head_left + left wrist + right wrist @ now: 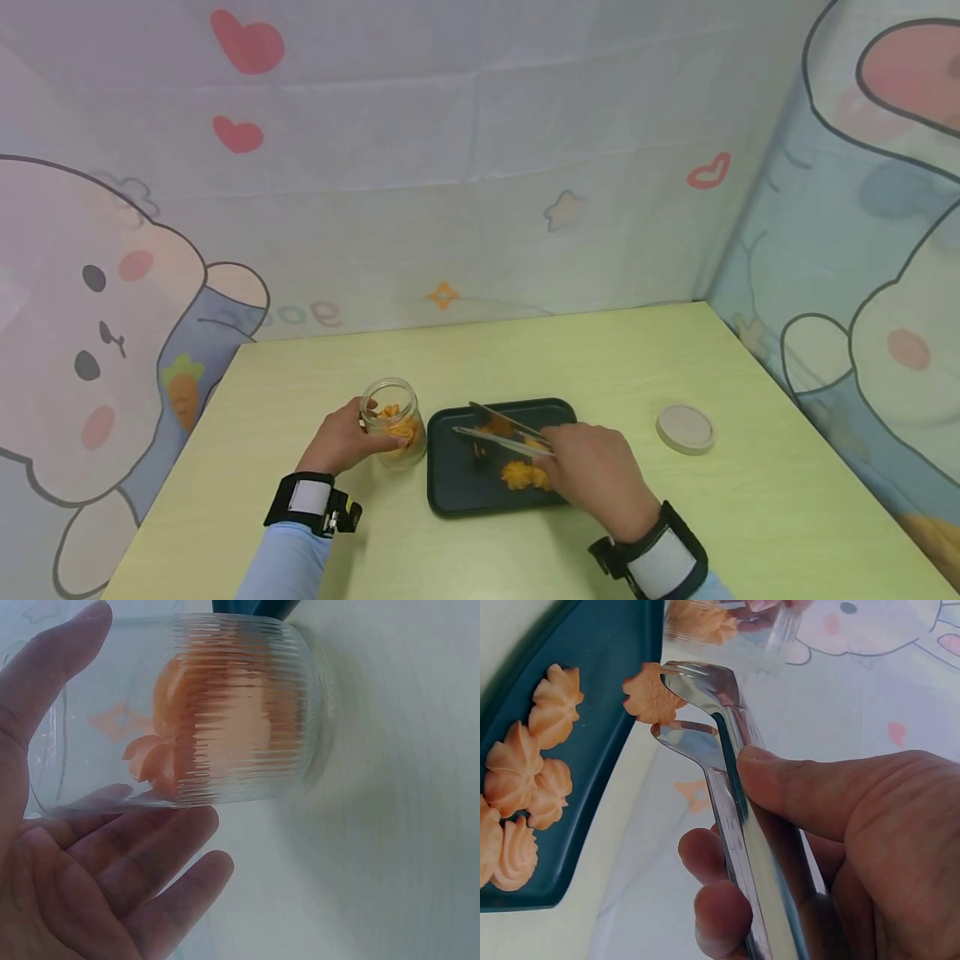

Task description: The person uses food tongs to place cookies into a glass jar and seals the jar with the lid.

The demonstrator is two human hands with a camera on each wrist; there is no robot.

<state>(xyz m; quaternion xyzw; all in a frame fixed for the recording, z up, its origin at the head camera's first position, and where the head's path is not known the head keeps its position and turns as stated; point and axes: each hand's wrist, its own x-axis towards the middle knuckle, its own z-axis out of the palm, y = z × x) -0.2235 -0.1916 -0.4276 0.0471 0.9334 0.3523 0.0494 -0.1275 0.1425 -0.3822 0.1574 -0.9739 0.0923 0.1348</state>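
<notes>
So my left hand [348, 442] is wrapped round a clear glass jar with a ribbed lower half [292, 705], thumb on one side and fingers on the other. It's just to the left of my landmark, the dark green rectangular tray with rounded corners [457, 492]. Jar's mouth faces up, and there's a bunch of golden-orange, swirly cookies [161, 761] in the lower part. Can't really tell if the jar and tray touch.

My right hand [592, 462] has a firm hold on shiny silver metal tongs [759, 847], thumb on one arm and fingers round the other, tips reaching over the tray toward its left side. There's one golden, ridged flower-shaped cookie [649, 694] right at the tips, but honestly I can't tell how tightly they've got it. More piped golden cookies [514, 769] lie on the tray, some of them touching.

Off to the right of the tray, well apart from it, is a round whitish lid [686, 429] lying flat on the pale yellow-green tabletop [750, 517]. Behind the tray hangs a pale cartoon-print cloth [390, 167] with pink hearts. Oh, and I've got black straps [663, 554] on both wrists.
</notes>
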